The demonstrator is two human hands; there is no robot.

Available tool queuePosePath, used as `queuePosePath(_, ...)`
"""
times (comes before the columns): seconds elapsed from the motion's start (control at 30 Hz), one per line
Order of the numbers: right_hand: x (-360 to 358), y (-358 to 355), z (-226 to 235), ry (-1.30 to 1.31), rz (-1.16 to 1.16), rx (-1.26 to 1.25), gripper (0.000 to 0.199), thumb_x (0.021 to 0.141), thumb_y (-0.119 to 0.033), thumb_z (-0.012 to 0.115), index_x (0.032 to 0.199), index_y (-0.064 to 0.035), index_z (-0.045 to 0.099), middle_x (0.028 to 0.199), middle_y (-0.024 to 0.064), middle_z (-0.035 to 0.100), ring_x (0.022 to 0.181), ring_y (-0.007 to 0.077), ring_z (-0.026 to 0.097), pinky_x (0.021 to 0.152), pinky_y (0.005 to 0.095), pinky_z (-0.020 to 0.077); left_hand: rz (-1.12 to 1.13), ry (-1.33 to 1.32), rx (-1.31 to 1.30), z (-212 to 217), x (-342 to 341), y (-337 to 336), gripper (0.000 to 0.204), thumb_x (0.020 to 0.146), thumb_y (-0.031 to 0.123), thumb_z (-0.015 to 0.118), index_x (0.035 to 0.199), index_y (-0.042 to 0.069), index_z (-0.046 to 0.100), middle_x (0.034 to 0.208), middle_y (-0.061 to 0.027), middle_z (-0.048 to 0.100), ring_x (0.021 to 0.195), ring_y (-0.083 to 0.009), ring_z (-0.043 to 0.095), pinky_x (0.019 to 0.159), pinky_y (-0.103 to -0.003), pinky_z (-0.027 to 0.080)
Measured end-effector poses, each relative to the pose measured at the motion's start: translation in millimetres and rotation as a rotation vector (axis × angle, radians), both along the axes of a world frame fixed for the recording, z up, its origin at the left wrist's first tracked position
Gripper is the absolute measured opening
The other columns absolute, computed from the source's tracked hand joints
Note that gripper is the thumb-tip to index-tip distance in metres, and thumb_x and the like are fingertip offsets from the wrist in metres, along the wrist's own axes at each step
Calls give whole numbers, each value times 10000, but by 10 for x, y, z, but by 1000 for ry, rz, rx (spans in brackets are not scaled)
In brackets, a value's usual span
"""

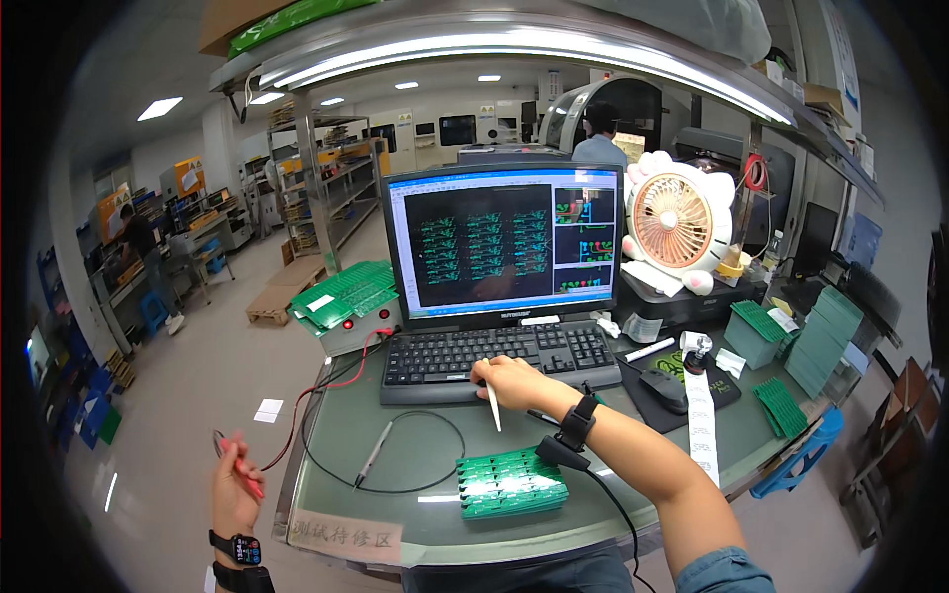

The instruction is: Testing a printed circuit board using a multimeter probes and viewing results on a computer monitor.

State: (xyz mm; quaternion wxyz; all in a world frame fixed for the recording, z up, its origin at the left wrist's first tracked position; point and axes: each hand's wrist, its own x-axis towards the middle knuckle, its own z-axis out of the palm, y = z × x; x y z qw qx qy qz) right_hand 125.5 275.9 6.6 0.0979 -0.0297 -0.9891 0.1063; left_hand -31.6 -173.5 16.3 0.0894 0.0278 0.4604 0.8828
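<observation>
My right hand point(519, 383) rests over the front edge of the black keyboard point(474, 362), fingers closed on a thin pale pointed stick point(493, 408) whose tip points down toward the table. Off the table's left edge, my left hand point(235, 484) is closed around a red test probe point(249, 481) joined to a red cable point(304, 420). A stack of green circuit boards point(511, 483) lies on the table just below my right hand. To its left is a grey pen-shaped probe point(374, 453) with a looping black cable. Behind the keyboard, the monitor point(470, 237) displays a circuit layout.
More green boards point(348, 294) lie on a box at the back left. On the right are a mouse point(663, 390), a paper strip roll point(700, 415), a cat-shaped fan point(680, 222) and further board stacks point(822, 331). A metal shelf point(534, 44) spans overhead. Two people are farther off.
</observation>
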Motion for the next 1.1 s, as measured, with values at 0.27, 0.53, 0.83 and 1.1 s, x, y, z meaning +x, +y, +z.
queuePosePath(0.27, 75, -29, 33, -45, -24, -20, 300, 878, -289, 599, 1105, -101, 543, 1069, 112, 619, 1094, 314, 546, 882, 454, 420, -511, 421, -810, 106, 172, 940, 181, 859, 235, 652, 875, 58, 615, 678, -7, 573, 503, -78, 466, 442, -232, 379)
queuePosePath(0.53, 508, -425, 353, 8, 209, -93, 323, 868, -267, 627, 1090, -53, 530, 1053, 142, 631, 1014, 352, 579, 844, 455, 455, -324, 1089, -1532, -190, 167, 1256, 378, 792, 395, 662, 825, 25, 591, 752, -141, 643, 711, -335, 626, 644, -416, 491)
queuePosePath(0.83, 710, -392, 488, 33, 226, -291, 311, 890, -220, 610, 1096, -7, 519, 1107, 200, 615, 1044, 368, 580, 874, 437, 458, -365, 1028, -1523, -219, 281, 1328, 333, 761, 343, 667, 799, 22, 585, 725, -140, 642, 707, -352, 628, 621, -420, 491)
queuePosePath(1.1, 852, -981, 323, 59, 440, -1, 597, 694, -375, 782, 1110, -49, 506, 981, 146, 617, 987, 334, 601, 837, 407, 444, -453, -15, -191, -110, 115, 836, 133, 898, 200, 599, 901, 81, 540, 758, 12, 590, 524, -48, 422, 424, -164, 304)
